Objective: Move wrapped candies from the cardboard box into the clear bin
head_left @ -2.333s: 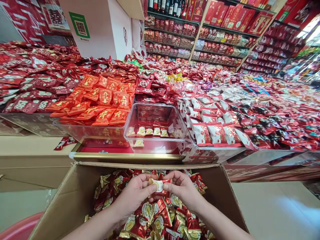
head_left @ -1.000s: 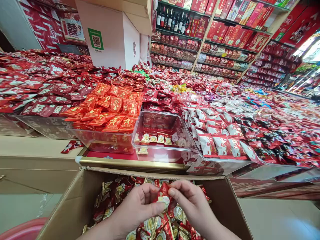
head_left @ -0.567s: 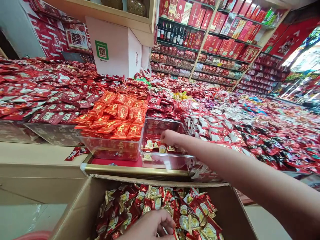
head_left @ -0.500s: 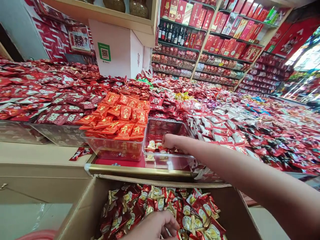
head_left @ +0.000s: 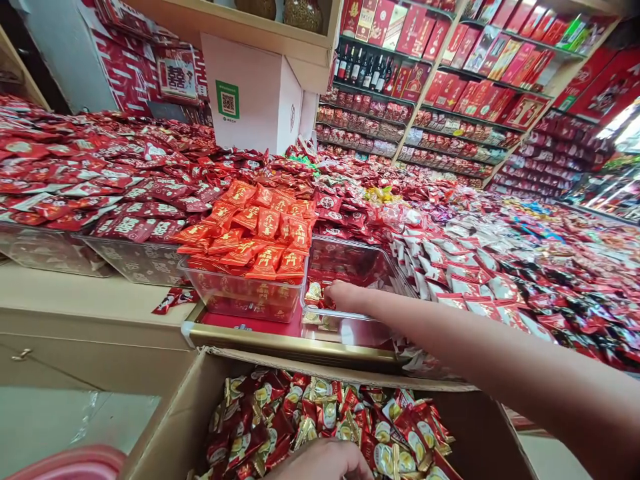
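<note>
My right hand [head_left: 341,295] reaches from the right into a clear plastic bin [head_left: 360,248]. Its fingers are curled down beside a few red and gold wrapped candies [head_left: 315,291] on the bin's floor, and whatever they grip is hidden. My left hand [head_left: 330,461] lies low over a cardboard box [head_left: 173,413] of red and gold candies [head_left: 320,413]. It touches the pile, its fingertips partly cut off by the bottom edge of the view.
Left of the bin stands a heaped bin of orange-red packets [head_left: 250,233]. More packets spread behind and to the right. A gold-edged counter rim [head_left: 290,343] runs behind the box. A pink basin [head_left: 80,463] is at lower left.
The view has shifted, so the scene sits further right. My left hand has moved lower, with less of it showing. My right hand remains in the clear bin, now nearer its left-side candies.
</note>
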`<state>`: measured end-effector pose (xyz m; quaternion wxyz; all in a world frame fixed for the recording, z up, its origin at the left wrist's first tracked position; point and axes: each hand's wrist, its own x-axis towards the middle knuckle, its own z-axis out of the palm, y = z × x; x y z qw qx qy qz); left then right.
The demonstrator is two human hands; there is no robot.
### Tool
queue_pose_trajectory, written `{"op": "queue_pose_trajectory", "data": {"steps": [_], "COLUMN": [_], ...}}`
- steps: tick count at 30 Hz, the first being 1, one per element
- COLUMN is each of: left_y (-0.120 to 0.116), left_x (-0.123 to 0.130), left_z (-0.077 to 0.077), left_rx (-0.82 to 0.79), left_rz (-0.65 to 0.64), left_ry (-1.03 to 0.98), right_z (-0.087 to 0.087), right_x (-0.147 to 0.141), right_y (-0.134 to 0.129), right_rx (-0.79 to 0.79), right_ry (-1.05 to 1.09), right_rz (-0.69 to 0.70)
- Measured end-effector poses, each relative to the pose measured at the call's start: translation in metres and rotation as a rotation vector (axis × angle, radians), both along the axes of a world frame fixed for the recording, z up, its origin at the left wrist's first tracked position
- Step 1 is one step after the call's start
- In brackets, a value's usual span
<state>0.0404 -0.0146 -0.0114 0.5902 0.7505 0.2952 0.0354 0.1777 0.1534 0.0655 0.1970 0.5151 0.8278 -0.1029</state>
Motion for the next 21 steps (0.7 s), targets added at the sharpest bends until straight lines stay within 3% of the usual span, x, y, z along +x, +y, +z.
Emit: {"op": "queue_pose_trajectory", "data": {"steps": [6,8,11,14,16,17,19,21], "left_y": [0.003,0.003,0.001,-0.003,-0.005,-0.007,-0.008,-0.008], "left_x": [0.002,0.003,0.001,-0.003,-0.004,-0.004,-0.002,0.002], "left_z": [-0.005,-0.006,-0.006,-0.011,-0.017,-0.020,-0.026,-0.030], "left_rx": [0.080,0.160,0.319,0.383,0.407,0.422,0.463,0.513], "left_rz": [-0.058,-0.084,-0.082,-0.049,-0.045,-0.056,-0.099,-0.137], "left_ry": [0.103,0.173,0.255,0.317,0.370,0.401,0.474,0.536], "right_z": [-0.005,0.004,0.041,0.088,0.100,0.094,0.061,0.007], "right_x": [-0.006,-0.007,-0.004,0.006,0.015,0.021,0.031,0.040], "right_y": [0.005,0.007,-0.006,-0.052,-0.094,-0.115,-0.152,-0.175], "right_rx": [0.022,0.061,0.198,0.308,0.151,0.002,-0.257,-0.249], "right_ry": [-0.064,-0.061,-0.013,0.214,0.570,0.697,0.774,0.649], "right_rz": [0.083,0.082,0.062,0.080,0.104,0.128,0.107,-0.047]}}
